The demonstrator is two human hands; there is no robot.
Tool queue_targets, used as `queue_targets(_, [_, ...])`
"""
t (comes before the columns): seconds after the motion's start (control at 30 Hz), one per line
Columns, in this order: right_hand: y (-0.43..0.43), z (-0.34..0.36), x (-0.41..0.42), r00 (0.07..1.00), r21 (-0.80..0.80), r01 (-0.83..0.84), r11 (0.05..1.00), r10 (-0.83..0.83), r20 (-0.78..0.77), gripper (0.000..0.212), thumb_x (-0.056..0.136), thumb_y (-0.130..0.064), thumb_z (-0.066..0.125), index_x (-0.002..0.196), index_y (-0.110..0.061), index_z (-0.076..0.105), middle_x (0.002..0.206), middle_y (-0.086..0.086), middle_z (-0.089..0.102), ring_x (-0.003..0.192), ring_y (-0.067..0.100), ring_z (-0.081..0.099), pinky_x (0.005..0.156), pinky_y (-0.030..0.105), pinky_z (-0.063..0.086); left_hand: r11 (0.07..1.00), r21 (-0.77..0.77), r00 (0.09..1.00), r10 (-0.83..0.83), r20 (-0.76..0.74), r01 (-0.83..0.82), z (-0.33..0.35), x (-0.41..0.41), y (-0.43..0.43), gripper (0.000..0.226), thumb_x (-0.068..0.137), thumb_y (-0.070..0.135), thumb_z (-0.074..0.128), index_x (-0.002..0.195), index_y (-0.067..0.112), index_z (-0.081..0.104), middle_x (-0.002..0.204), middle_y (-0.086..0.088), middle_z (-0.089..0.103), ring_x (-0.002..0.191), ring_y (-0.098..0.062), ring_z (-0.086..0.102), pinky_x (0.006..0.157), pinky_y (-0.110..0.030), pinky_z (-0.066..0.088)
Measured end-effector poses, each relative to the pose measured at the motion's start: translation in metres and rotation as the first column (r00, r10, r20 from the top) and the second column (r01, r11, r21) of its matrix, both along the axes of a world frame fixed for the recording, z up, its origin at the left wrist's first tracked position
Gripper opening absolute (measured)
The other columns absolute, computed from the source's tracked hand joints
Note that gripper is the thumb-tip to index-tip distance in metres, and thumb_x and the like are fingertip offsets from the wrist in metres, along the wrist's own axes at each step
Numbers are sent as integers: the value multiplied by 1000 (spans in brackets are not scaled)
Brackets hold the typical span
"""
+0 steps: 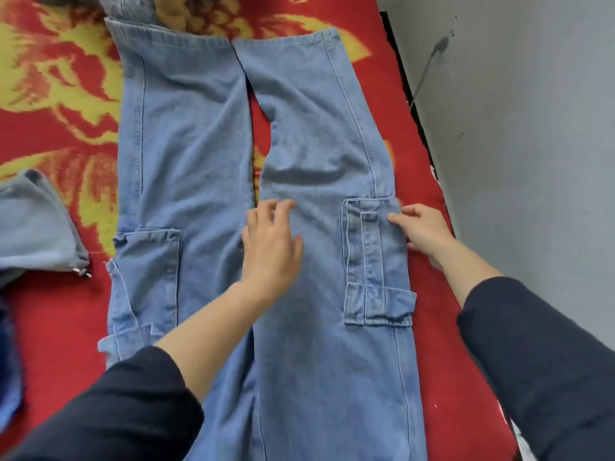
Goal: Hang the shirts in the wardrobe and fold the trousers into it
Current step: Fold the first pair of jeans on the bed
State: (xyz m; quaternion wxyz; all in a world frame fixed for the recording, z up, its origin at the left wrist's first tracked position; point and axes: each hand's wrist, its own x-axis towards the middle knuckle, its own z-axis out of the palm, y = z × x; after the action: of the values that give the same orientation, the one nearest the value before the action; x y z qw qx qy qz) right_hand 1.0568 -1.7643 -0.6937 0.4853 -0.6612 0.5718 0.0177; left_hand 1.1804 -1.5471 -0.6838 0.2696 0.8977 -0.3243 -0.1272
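A pair of light blue denim cargo trousers (186, 138) lies spread flat on a red and yellow patterned blanket (56, 104), legs pointing away from me. My left hand (269, 244) rests on the right trouser leg near its inner seam, fingers loosely spread over the cloth. My right hand (422, 231) touches the outer edge of that same leg, fingertips on the side of the cargo pocket (372, 261). A second cargo pocket (149, 261) shows on the left leg.
Another light blue denim garment (33, 227) lies folded at the left edge, with a darker blue fabric (10, 361) below it. A grey wall (532, 128) runs close along the blanket's right side. A grey furry item (133, 8) sits beyond the trouser hems.
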Motion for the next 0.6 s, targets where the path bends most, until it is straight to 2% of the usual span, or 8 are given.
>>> queue_targets(0.03, [8, 4, -15, 1000, 45, 8, 999, -7, -16, 25, 85, -28, 69, 107, -17, 63, 102, 4, 63, 90, 18, 57, 73, 32, 49, 998, -37, 998, -53, -43, 51, 3, -30, 11, 39, 84, 13, 60, 122, 11, 51, 116, -11, 49, 104, -34, 49, 83, -48, 46])
queue_targets(0.07, [14, 5, -28, 999, 85, 8, 996, -5, -41, 24, 86, -28, 69, 107, -17, 63, 99, 4, 61, 87, 18, 56, 68, 30, 48, 995, -50, 982, -97, -161, 90, 5, -61, 21, 31, 87, 14, 57, 117, 13, 52, 110, -9, 51, 99, -32, 53, 79, -46, 47])
queue_targets(0.13, [31, 9, -56, 997, 148, -13, 989, 24, -72, 20, 87, -25, 68, 104, -16, 64, 90, 3, 60, 76, 14, 53, 65, 27, 46, 987, 9, 901, -144, -410, 161, 7, -126, 43, 20, 93, 21, 50, 113, 18, 50, 104, -3, 54, 91, -29, 57, 76, -41, 46])
queue_targets(0.2, [45, 13, -75, 995, 137, -75, 988, 84, -55, 5, 86, -19, 69, 88, -16, 66, 77, 0, 60, 65, 10, 50, 66, 26, 44, 960, 119, 830, -151, -537, 252, 3, -183, 55, 17, 94, 32, 47, 106, 20, 50, 102, 0, 56, 92, -27, 58, 77, -37, 46])
queue_targets(0.3, [54, 11, -85, 981, 7, -173, 985, 173, -86, 12, 80, -14, 73, 70, -14, 66, 72, 0, 64, 66, 12, 55, 69, 32, 47, 887, 309, 775, -83, -627, 344, -4, -243, 57, 45, 89, 58, 45, 108, 17, 49, 111, -2, 51, 106, -26, 51, 85, -38, 46])
queue_targets(0.4, [59, 20, -76, 978, -30, -199, 980, 196, -72, 14, 75, -9, 71, 70, -11, 58, 65, 5, 55, 60, 16, 50, 57, 28, 41, 855, 435, 803, 38, -595, 282, -7, -274, 40, 74, 77, 74, 46, 119, 14, 41, 122, -4, 36, 118, -29, 34, 87, -42, 46])
queue_targets(0.5, [69, 36, -68, 984, 89, -175, 980, 175, 13, 20, 79, -4, 63, 73, -15, 48, 61, 4, 47, 46, 13, 42, 42, 21, 36, 825, 529, 858, 116, -501, 198, -4, -287, 27, 66, 80, 64, 51, 119, 12, 35, 121, -6, 32, 114, -29, 33, 77, -43, 48])
queue_targets(0.6, [81, 50, -62, 986, 143, -163, 976, 157, 50, 12, 81, 0, 57, 80, -11, 52, 65, 5, 50, 44, 12, 44, 38, 19, 38, 841, 509, 836, 137, -531, 185, -4, -283, 31, 40, 87, 25, 52, 120, 10, 37, 125, -10, 35, 114, -31, 37, 79, -37, 47])
